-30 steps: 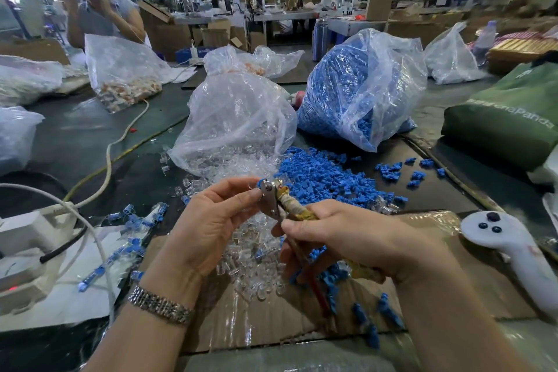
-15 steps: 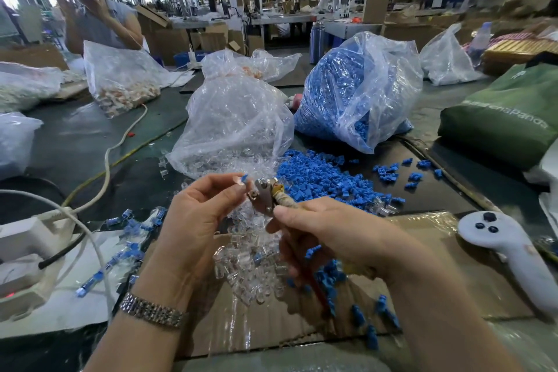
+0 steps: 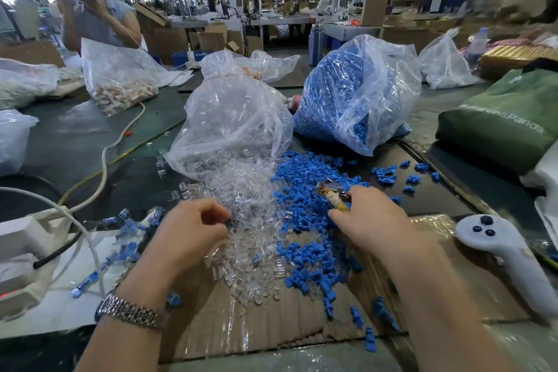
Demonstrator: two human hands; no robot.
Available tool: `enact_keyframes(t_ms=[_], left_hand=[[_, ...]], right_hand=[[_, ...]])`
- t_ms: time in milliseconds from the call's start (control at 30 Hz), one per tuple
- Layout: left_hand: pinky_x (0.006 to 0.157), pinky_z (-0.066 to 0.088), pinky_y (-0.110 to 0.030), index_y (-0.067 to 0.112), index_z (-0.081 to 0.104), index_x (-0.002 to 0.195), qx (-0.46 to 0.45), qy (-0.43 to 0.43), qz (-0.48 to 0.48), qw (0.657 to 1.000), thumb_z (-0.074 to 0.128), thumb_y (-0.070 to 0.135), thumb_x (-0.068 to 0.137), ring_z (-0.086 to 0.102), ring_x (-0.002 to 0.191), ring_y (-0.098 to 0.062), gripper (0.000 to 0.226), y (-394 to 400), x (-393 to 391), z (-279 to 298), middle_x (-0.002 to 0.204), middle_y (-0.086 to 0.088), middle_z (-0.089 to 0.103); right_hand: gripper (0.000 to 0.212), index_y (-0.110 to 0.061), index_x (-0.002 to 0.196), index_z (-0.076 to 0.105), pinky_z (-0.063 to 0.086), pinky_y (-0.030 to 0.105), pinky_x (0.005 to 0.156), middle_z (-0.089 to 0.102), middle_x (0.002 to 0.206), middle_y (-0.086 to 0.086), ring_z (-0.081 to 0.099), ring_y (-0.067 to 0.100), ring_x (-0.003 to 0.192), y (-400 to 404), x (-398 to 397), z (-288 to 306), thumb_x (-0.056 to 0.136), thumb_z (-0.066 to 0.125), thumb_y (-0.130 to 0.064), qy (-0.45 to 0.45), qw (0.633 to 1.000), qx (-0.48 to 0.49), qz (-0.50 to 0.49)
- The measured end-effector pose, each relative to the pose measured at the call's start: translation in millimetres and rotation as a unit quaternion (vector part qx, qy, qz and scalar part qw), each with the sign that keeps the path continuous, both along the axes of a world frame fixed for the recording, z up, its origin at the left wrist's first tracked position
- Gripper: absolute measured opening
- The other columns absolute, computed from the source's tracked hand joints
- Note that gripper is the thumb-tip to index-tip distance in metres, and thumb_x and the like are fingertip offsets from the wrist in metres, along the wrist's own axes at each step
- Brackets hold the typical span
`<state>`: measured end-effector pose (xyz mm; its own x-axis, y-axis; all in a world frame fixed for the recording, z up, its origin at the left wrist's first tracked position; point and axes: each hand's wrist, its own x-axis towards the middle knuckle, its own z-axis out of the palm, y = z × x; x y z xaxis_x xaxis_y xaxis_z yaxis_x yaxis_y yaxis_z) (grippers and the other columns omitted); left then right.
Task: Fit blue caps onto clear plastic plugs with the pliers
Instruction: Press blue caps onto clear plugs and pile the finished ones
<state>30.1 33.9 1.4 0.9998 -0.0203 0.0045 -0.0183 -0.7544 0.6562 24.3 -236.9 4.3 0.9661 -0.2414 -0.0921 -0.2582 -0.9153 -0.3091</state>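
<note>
Near edge of tabletop (image 3: 75,142): cardboard (image 3: 256,323) under both forearms, watch (image 3: 129,309) on left wrist. Left hand (image 3: 190,235) knuckles-up on the plugs (image 3: 247,220), fingers curled into the clear pile; whether any plug is pinched, cannot tell. Right hand (image 3: 371,220) curled down over the caps (image 3: 308,220), pliers (image 3: 333,195) gripped in it, only the metal head and wrapped handle showing past the fingers, tip just above the blue heap. Finished blue-capped pieces (image 3: 120,238) scattered left of left hand. White controller (image 3: 507,254) toward right edge. Farther in: clear bag (image 3: 235,121) spilling plugs, blue bag (image 3: 356,90) spilling caps, side by side. Green bag (image 3: 507,118) at far right. Another person (image 3: 96,15) at far left corner.
</note>
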Motion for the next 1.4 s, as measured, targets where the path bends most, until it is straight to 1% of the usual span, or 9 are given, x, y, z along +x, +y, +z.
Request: enact_keyframes(t_ms=[133, 433, 567, 667, 767, 900, 1000, 1233, 1400], left_hand=[[0.057, 0.04, -0.004, 0.034, 0.072, 0.094, 0.046, 0.019, -0.033, 0.998, 0.079, 0.014, 0.084, 0.062, 0.076, 0.005, 0.023, -3.4, 2.5, -4.8, 0.086, 0.017, 0.069], [0.062, 0.047, -0.017, 0.031, 0.072, 0.085, 0.019, 0.004, -0.003, 1.0, 0.08, 0.017, 0.087, 0.067, 0.069, -0.001, 0.016, -3.5, 6.0, -10.1, 0.076, 0.011, 0.073], [0.065, 0.05, -0.025, 0.03, 0.066, 0.086, 0.005, -0.066, 0.047, 0.997, 0.078, 0.017, 0.087, 0.067, 0.076, -0.007, 0.018, -3.9, 8.3, -10.9, 0.082, 0.01, 0.07], [0.064, 0.061, -0.032, 0.021, 0.061, 0.091, -0.099, -0.073, 0.081, 0.989, 0.074, 0.01, 0.089, 0.073, 0.071, -0.013, 0.017, -5.9, 8.8, -9.6, 0.084, 0.0, 0.071], [0.05, 0.055, -0.019, 0.014, 0.063, 0.093, -0.186, -0.046, 0.069, 0.979, 0.073, 0.008, 0.089, 0.073, 0.062, -0.01, 0.012, -7.0, 8.4, -9.5, 0.075, 0.001, 0.075], [0.051, 0.051, -0.015, 0.016, 0.069, 0.094, -0.254, -0.014, 0.043, 0.966, 0.074, 0.006, 0.087, 0.067, 0.057, -0.005, 0.013, -7.6, 8.4, -10.0, 0.079, -0.003, 0.076], [0.06, 0.053, -0.022, 0.012, 0.072, 0.096, -0.323, 0.019, 0.028, 0.946, 0.073, -0.002, 0.085, 0.068, 0.069, -0.014, 0.017, -9.6, 9.3, -11.2, 0.08, -0.008, 0.075], [0.065, 0.06, -0.024, -0.001, 0.068, 0.111, -0.498, 0.103, -0.033, 0.861, 0.073, -0.003, 0.079, 0.075, 0.085, -0.029, 0.032, -14.7, 9.3, -9.9, 0.093, -0.019, 0.075], [0.065, 0.061, -0.024, -0.008, 0.068, 0.109, -0.557, 0.158, -0.051, 0.814, 0.071, -0.009, 0.071, 0.074, 0.081, -0.027, 0.038, -16.3, 10.5, -11.5, 0.09, -0.021, 0.073]], right_hand=[[0.034, -0.018, 0.107, 0.049, 0.05, 0.043, 0.086, 0.051, 0.113, 0.009, 0.056, 0.029, 0.1, 0.7, 3.1, -4.9, 0.094, 0.059, -0.048, 0.002, 1.0, -0.005, -0.015], [0.053, -0.016, 0.126, 0.05, 0.044, 0.05, 0.103, 0.05, 0.13, 0.012, 0.049, 0.034, 0.122, 4.0, 5.2, -11.2, 0.094, 0.059, -0.058, 0.017, 0.999, -0.049, -0.007], [0.061, -0.016, 0.128, 0.05, 0.045, 0.051, 0.104, 0.05, 0.131, 0.013, 0.048, 0.035, 0.124, 3.2, 4.7, -10.5, 0.091, 0.061, -0.063, 0.016, 0.999, -0.045, -0.004], [0.068, -0.017, 0.135, 0.047, 0.044, 0.053, 0.106, 0.048, 0.136, 0.013, 0.046, 0.034, 0.128, 2.8, 3.3, -10.6, 0.089, 0.064, -0.065, 0.015, 1.0, -0.021, -0.001], [0.066, -0.022, 0.137, 0.044, 0.042, 0.052, 0.107, 0.042, 0.139, 0.009, 0.042, 0.032, 0.131, 2.9, 2.0, -8.6, 0.089, 0.067, -0.061, -0.022, 1.0, -0.015, 0.004], [0.024, -0.035, 0.113, 0.062, 0.037, 0.048, 0.1, 0.045, 0.116, -0.006, 0.04, 0.021, 0.122, 6.9, 1.2, -1.4, 0.092, 0.07, -0.044, -0.116, 0.989, -0.047, 0.083], [0.009, -0.037, 0.101, 0.071, 0.036, 0.047, 0.095, 0.048, 0.106, -0.008, 0.04, 0.021, 0.119, 12.5, -0.4, 0.1, 0.094, 0.069, -0.042, -0.085, 0.985, -0.094, 0.118], [0.017, -0.033, 0.104, 0.074, 0.037, 0.046, 0.098, 0.053, 0.11, -0.003, 0.04, 0.023, 0.117, 17.7, 0.9, -5.6, 0.093, 0.069, -0.045, -0.07, 0.981, -0.115, 0.14], [0.006, -0.032, 0.093, 0.069, 0.037, 0.044, 0.095, 0.046, 0.097, -0.007, 0.042, 0.021, 0.114, 21.5, 2.0, -8.9, 0.095, 0.065, -0.036, -0.09, 0.977, -0.117, 0.154]])
